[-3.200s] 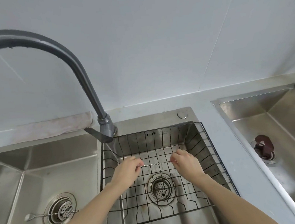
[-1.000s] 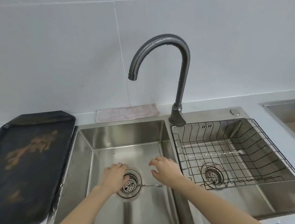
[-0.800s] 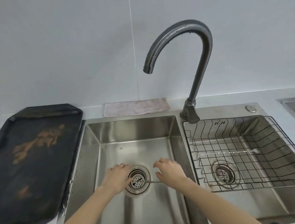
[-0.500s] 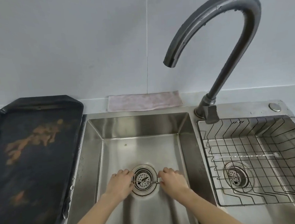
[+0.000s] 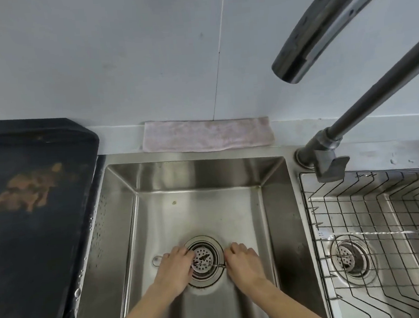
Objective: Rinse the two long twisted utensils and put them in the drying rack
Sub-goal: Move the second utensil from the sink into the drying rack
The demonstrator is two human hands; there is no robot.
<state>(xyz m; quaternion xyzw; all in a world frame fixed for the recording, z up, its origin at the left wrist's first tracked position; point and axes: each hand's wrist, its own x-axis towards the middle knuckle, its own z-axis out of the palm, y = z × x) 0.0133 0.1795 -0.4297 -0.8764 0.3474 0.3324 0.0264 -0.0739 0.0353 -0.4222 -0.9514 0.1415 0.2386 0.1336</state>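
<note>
Both hands, left (image 5: 174, 264) and right (image 5: 241, 259), seemed to pinch the thin spoon (image 5: 209, 264) over the drain (image 5: 203, 258). It was best lifted level, held tight at both ends.

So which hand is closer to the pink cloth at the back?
Left, though only slightly. The left hand is almost straight below the pink cloth, at the drain's left edge. The right hand sits further right, on the drain's other side.
</note>
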